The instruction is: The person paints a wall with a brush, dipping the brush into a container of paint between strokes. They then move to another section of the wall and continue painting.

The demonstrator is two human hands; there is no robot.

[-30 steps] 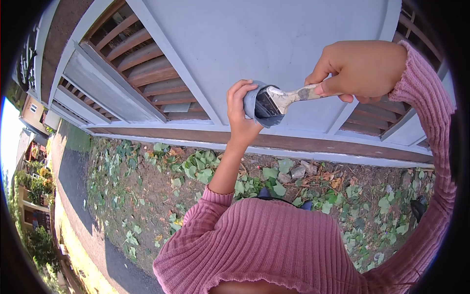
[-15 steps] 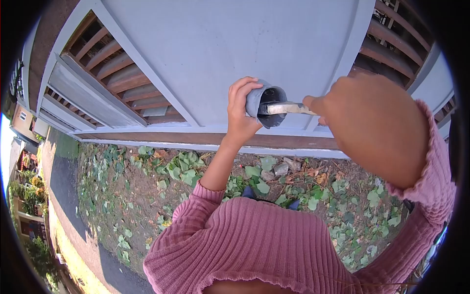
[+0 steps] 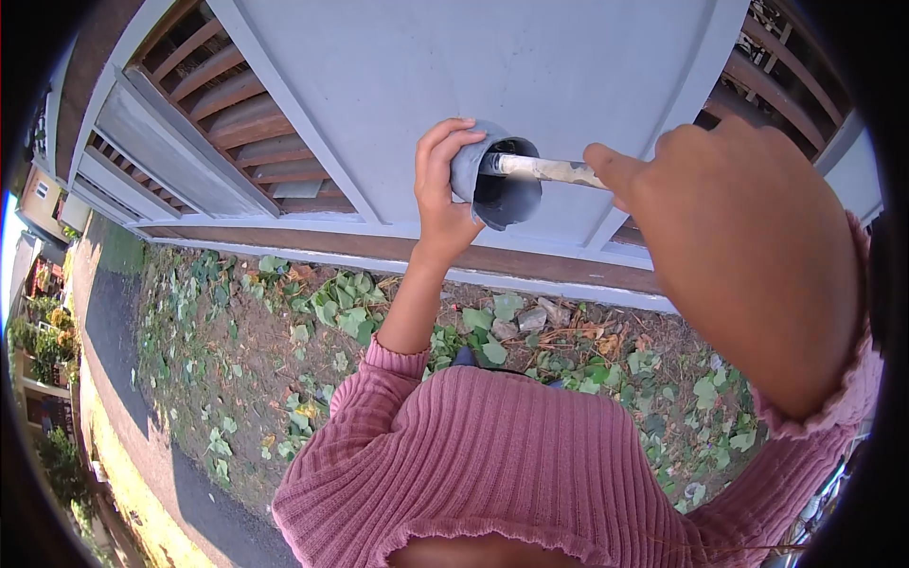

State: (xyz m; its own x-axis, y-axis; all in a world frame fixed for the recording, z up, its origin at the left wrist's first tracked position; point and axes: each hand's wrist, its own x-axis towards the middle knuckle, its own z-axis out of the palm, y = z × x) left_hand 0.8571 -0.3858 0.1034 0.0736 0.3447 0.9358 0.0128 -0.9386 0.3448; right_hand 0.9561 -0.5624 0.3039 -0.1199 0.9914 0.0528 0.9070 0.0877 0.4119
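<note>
Head cam: R hand grips brush by handle, long axis running from it to approx. 9 o'clock, far end hidden inside grey cup. L hand, wrapped round cup's outer wall, is nearer that end.

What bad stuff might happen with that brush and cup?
Only the left hand holds the grey cup, so a hard push from the brush might knock it loose. The brush's end is inside the cup; if it's wet, pulling it out could drip on the pink sweater.
</note>
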